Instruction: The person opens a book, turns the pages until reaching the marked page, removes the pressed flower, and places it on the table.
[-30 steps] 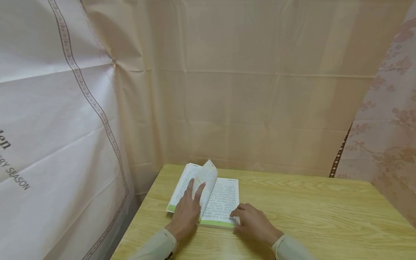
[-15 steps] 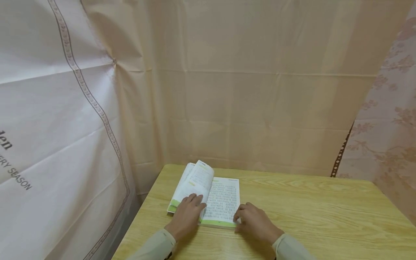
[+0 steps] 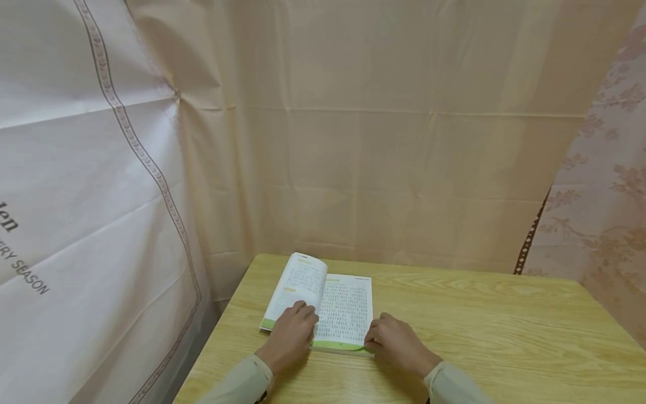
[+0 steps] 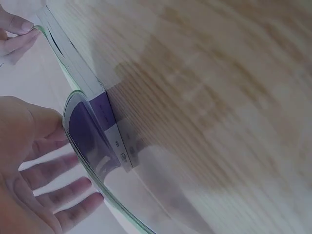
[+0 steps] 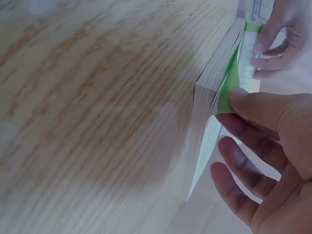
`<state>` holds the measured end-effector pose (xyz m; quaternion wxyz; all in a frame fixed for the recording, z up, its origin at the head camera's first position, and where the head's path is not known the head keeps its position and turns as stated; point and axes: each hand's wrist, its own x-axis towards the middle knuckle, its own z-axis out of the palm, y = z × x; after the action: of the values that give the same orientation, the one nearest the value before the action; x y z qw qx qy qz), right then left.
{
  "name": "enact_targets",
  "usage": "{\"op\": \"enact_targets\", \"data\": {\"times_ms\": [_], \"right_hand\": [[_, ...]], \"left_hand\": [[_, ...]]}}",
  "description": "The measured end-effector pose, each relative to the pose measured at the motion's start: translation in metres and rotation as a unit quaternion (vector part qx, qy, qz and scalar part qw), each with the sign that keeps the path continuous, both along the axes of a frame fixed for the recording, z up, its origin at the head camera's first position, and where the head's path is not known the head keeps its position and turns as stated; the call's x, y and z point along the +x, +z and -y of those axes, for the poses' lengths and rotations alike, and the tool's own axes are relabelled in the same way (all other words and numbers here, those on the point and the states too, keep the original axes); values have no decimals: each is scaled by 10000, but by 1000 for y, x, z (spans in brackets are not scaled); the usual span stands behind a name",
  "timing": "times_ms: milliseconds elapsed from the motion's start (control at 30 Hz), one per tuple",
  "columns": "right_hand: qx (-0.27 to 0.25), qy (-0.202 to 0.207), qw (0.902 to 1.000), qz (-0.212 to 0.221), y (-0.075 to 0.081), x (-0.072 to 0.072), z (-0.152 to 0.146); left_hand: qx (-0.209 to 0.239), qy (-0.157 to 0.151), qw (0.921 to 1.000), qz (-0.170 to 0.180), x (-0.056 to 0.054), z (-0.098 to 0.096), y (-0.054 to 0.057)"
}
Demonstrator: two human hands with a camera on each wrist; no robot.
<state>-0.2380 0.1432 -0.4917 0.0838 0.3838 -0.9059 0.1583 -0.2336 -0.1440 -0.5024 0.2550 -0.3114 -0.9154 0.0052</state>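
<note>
A thick book (image 3: 345, 308) with printed pages and green bottom bands lies open on the table. Its left-hand pages (image 3: 303, 280) bow up near the spine. My left hand (image 3: 290, 332) rests on the lower part of the left page, by the spine; in the left wrist view its extended fingers (image 4: 73, 187) touch the curved page. At the lower right corner, my right hand (image 3: 398, 342) pinches a page between thumb and forefinger. That lifted green page corner (image 5: 227, 92) stands away from the block beneath in the right wrist view, while the other fingers hang loosely below.
The book lies toward the left of a wood-grain table (image 3: 479, 325). A beige curtain (image 3: 393, 168) hangs behind the table's far edge, a white printed sheet (image 3: 101, 224) at the left, a flowered sheet (image 3: 600, 213) at the right.
The half-turned leaf has come down onto the left side. My left hand's fingers have drawn back toward the lower page. My right hand now grips the right page's corner, which has lifted.
</note>
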Motion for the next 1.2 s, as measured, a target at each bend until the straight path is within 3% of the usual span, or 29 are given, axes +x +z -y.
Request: {"op": "enact_targets", "data": {"times_ms": [200, 333, 533, 733, 833, 1000, 1100, 1200], "right_hand": [[-82, -35, 9995, -316, 0, 0, 1], [-226, -175, 9987, -417, 2, 0, 1], [-478, -433, 9969, -458, 5, 2, 2], [-1256, -876, 9850, -794, 8, 4, 4], [-1396, -939, 9823, -820, 7, 4, 4], [-983, -651, 9921, -433, 3, 6, 2], [-607, -513, 9965, -264, 0, 8, 1], [-300, -456, 9984, -153, -2, 10, 1]], "left_hand": [[-32, -253, 9996, 99, 1, -3, -1], [-112, -176, 9995, 225, 3, -5, 0], [-275, -63, 9996, 91, 3, -7, -1], [-93, 36, 9996, 277, 3, -10, -1], [-26, 231, 9988, 434, 4, -11, 0], [435, 548, 9963, 494, 6, -11, -1], [886, 491, 9944, 295, 5, -10, -2], [1019, 414, 9939, 12, 3, -9, -2]]}}
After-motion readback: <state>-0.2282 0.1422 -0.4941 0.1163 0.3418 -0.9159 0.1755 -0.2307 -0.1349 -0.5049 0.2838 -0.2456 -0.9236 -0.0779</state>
